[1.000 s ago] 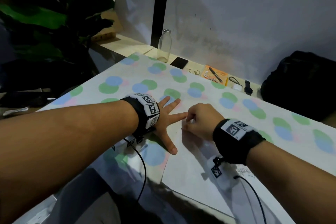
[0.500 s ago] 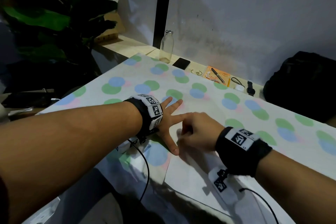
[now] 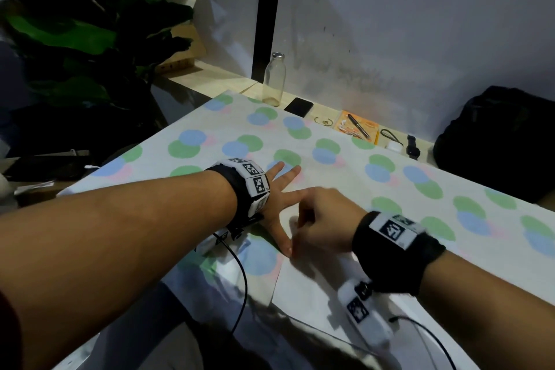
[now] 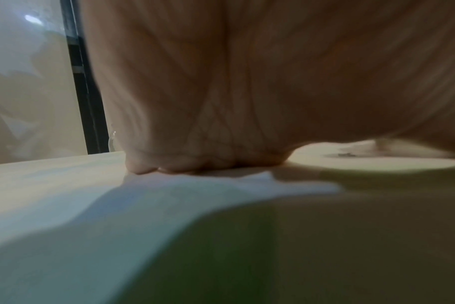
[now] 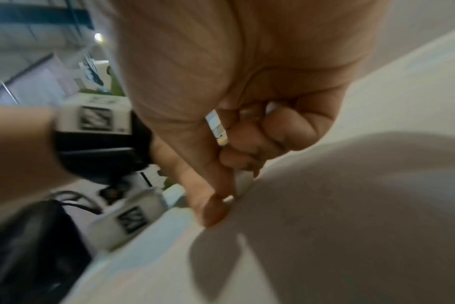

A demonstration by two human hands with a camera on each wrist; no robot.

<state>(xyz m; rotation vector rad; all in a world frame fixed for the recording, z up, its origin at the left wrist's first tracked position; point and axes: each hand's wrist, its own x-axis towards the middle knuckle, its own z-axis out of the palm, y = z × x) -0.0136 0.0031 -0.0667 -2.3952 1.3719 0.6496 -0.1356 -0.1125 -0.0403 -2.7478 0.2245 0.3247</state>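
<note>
A sheet of wrapping paper (image 3: pixel 375 183) with green, blue and pink dots covers the table, and a flap (image 3: pixel 309 288) is folded over with its white underside up. My left hand (image 3: pixel 280 201) lies flat on the paper with its fingers spread, just left of the fold. In the left wrist view the left palm (image 4: pixel 221 102) presses the paper (image 4: pixel 143 205). My right hand (image 3: pixel 318 219) is curled at the fold, beside the left thumb. Its thumb and index finger (image 5: pixel 221 195) pinch the creased edge of the paper (image 5: pixel 351 205).
Along the back wall stand a glass bottle (image 3: pixel 274 79), a black phone (image 3: pixel 298 106), an orange notebook with a pen (image 3: pixel 357 126), a small white case (image 3: pixel 394 146) and a watch (image 3: pixel 413 146). A black bag (image 3: pixel 495 141) sits at the right, a plant (image 3: pixel 75 39) at the left.
My right hand has slid along the fold toward me, from beside the left index finger to beside the left thumb tip. The left hand has stayed flat in place.
</note>
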